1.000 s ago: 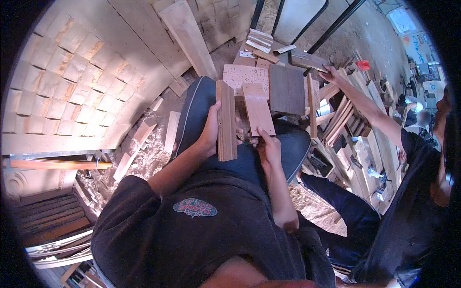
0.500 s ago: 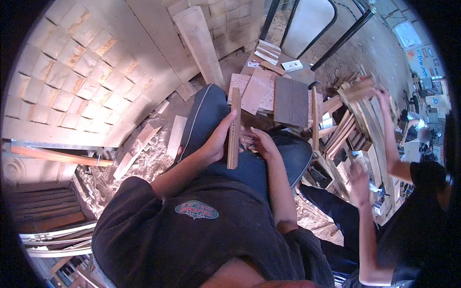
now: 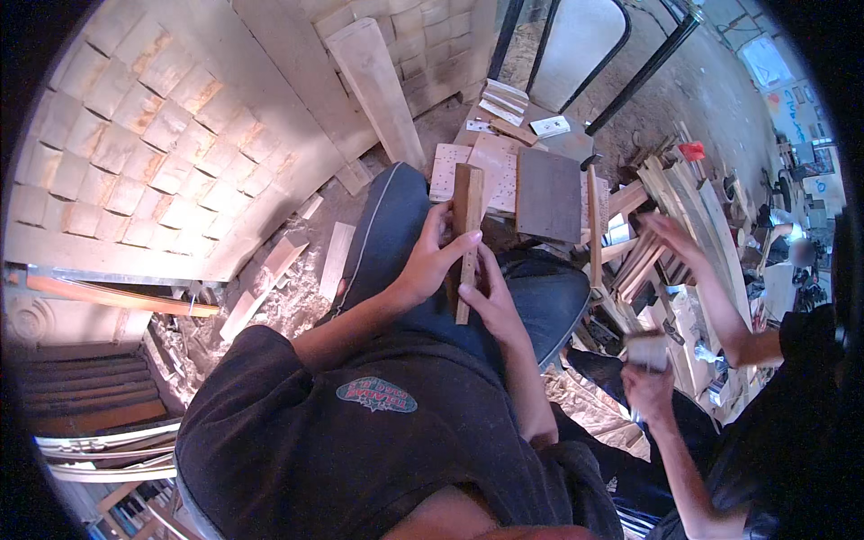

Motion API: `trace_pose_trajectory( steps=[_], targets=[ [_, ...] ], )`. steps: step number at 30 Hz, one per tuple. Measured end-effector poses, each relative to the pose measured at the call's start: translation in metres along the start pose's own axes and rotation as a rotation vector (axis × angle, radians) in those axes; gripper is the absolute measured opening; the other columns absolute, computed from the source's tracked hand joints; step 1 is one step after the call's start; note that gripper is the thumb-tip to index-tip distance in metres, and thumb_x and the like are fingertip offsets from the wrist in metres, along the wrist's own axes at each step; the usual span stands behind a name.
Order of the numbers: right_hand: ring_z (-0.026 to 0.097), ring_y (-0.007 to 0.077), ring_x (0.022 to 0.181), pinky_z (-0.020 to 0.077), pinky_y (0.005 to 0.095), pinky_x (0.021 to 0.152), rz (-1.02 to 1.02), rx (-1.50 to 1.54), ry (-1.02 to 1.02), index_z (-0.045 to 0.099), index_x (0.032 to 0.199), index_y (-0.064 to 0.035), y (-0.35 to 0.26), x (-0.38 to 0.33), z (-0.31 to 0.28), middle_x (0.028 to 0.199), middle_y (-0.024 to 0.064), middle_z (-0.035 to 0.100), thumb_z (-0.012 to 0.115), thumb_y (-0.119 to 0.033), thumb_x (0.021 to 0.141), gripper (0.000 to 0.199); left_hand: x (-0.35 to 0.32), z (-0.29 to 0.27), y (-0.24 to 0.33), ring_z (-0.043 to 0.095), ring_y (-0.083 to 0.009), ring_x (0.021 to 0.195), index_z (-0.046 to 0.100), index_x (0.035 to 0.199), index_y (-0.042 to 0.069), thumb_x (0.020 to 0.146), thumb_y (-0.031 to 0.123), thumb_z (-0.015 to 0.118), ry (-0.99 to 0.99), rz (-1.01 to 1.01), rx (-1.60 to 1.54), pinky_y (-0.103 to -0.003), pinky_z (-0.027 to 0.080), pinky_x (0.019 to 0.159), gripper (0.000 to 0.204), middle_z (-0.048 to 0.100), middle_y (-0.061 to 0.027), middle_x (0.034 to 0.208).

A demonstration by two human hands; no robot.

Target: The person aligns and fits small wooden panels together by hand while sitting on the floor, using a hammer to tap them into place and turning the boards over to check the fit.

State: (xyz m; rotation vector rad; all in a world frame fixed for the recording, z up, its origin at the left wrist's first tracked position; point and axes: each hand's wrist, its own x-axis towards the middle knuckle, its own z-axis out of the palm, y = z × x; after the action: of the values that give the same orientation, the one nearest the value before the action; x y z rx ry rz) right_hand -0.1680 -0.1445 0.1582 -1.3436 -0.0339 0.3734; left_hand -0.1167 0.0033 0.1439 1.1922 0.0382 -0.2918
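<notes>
Over my lap I hold a narrow wooden block, its long side running away from me and its broad face tilted toward view. My left hand grips its left side, thumb across the top. On the block's right side, nearer me, my right hand closes with its thumb against the edge. Just beyond lie a dark flat board and pale speckled boards on a low bench. A hammer seems to rest at the bench's right edge, partly hidden.
A co-worker's hand at the right holds a small pale block; their other hand is over a pile of wood strips. A tall panel stands at left, with a plank leaning nearby. Shavings cover the floor.
The wooden block has turned from its layered edge to show a broader face. My right hand has come in to grip it. The co-worker's hands have moved lower, one now with a block.
</notes>
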Motion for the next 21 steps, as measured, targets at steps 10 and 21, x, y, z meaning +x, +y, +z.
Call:
trace_pose_trajectory(
  steps=[10,21],
  targets=[
    [0.052,0.0189,0.116,0.0432,0.0329,0.098,0.115,-0.013,0.000,0.040,0.145,-0.0011,0.029,-0.014,-0.025,0.129,0.0109,0.054,0.078,-0.020,0.081,0.077,0.013,-0.008,-0.008,0.049,-0.0213,0.122,0.029,0.142,-0.002,0.094,0.025,0.065,-0.103,0.015,0.190,-0.037,0.040,0.104,0.066,0.049,-0.0151,0.132],
    [0.047,0.0190,0.124,0.0362,0.0340,0.107,0.079,0.015,-0.029,0.036,0.147,-0.0039,0.040,-0.007,-0.029,0.135,0.0098,0.049,0.069,-0.029,0.092,0.069,0.034,-0.009,-0.019,0.063,-0.0163,0.091,0.044,0.130,-0.002,0.089,0.023,0.071,0.038,-0.163,-0.053,-0.030,0.053,0.081,0.056,0.061,-0.0096,0.107]
  ],
)
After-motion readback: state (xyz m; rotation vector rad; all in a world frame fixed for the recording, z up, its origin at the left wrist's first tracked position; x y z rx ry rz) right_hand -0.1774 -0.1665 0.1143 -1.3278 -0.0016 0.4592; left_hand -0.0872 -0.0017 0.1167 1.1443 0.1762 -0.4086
